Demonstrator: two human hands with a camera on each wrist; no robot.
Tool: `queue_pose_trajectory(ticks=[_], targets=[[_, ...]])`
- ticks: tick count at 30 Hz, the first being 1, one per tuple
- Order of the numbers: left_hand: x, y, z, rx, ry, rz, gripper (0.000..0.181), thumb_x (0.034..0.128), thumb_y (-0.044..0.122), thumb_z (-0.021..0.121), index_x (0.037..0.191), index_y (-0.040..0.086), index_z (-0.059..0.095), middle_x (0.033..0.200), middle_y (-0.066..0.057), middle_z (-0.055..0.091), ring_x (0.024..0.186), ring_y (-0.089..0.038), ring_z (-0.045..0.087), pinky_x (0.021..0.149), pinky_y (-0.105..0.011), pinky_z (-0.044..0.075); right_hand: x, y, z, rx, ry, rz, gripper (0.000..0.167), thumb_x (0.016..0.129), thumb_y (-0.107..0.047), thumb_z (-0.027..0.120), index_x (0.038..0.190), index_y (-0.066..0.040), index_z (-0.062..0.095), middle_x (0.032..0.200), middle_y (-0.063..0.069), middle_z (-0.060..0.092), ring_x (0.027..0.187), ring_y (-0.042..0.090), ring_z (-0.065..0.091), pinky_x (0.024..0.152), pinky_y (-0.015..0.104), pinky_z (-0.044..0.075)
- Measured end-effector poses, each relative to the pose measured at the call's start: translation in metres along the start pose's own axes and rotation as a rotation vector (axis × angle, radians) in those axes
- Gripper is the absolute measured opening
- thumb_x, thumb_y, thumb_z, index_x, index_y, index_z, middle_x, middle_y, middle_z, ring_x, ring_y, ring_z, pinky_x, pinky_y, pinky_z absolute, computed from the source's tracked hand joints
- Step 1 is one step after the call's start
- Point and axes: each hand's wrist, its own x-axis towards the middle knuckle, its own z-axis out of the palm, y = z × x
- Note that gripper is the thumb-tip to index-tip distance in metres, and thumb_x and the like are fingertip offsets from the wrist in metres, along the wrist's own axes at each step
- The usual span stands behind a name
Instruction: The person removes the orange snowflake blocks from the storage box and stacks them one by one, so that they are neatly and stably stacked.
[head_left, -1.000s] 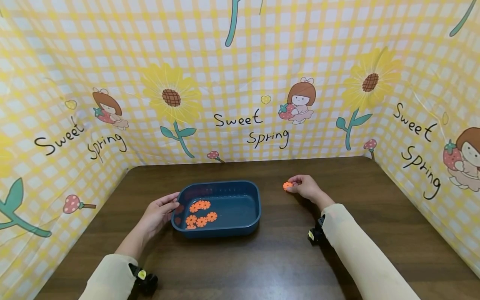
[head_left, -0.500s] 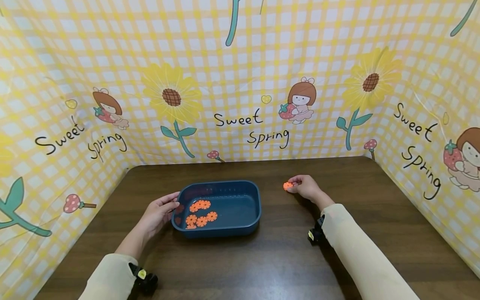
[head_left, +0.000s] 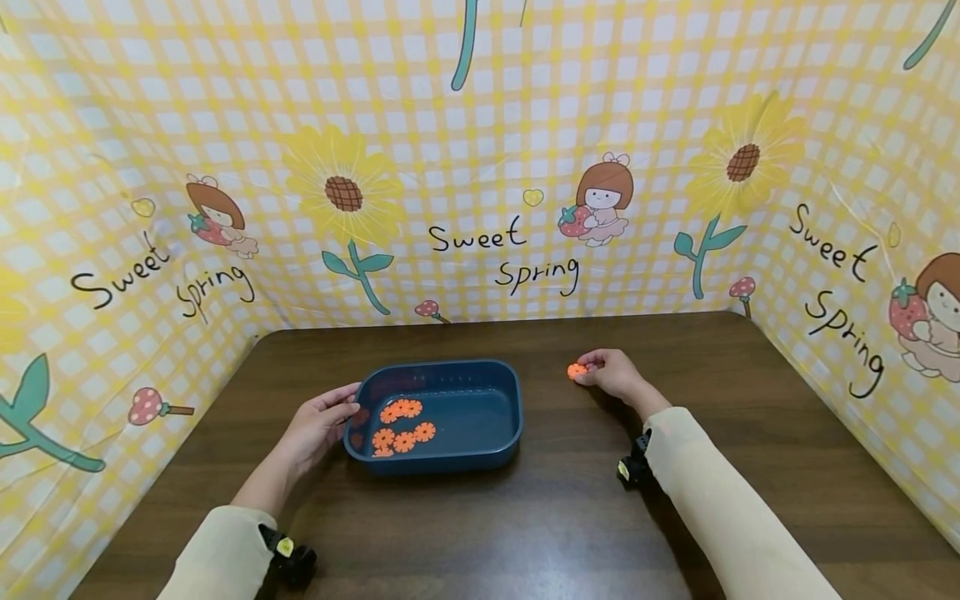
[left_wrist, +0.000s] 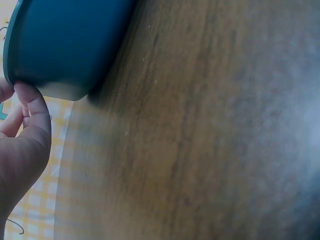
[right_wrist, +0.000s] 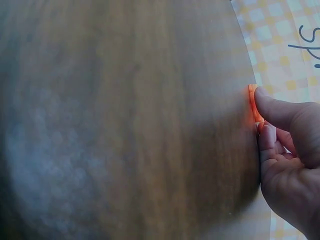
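A dark blue rectangular basin (head_left: 465,460) rests on the table, left of centre in the head view. My left hand (head_left: 318,429) grips its left end, with the thumb at the rim; the left wrist view shows the thumb (left_wrist: 34,107) against the basin's wall (left_wrist: 70,45). Several orange flower-shaped discs (head_left: 404,442) with notched edges lie on the basin's left floor. To the right of the basin, my right hand (head_left: 617,377) pinches one orange flower-shaped disc (head_left: 576,372) between thumb and fingers. That disc (right_wrist: 254,102) appears edge-on in the right wrist view.
The brown wooden table (head_left: 480,533) extends around the basin. A yellow checked cloth (head_left: 480,167) with printed sunflowers stands as a wall along the back and both sides. A black wrist camera (head_left: 633,468) sits at the right cuff, another (head_left: 296,568) at the left.
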Motion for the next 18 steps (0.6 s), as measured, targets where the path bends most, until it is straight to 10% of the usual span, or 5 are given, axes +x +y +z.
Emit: queue_pose_trajectory(ticks=[18], targets=[[0.0,-0.0001,-0.0011,-0.019,-0.005,-0.005,0.055,0.0977,0.01,0.059,0.146,-0.004,0.037,0.103,0.001,0.062,0.102,-0.017,0.064,0.087,-0.029,0.052,-0.0015,-0.0003,-0.0014,0.051,0.015,-0.035,0.037,0.09,-0.01,0.071,0.122,0.006,0.06,0.111,0.017,0.059,0.098,0.027,0.056,0.083,0.035,0.047]])
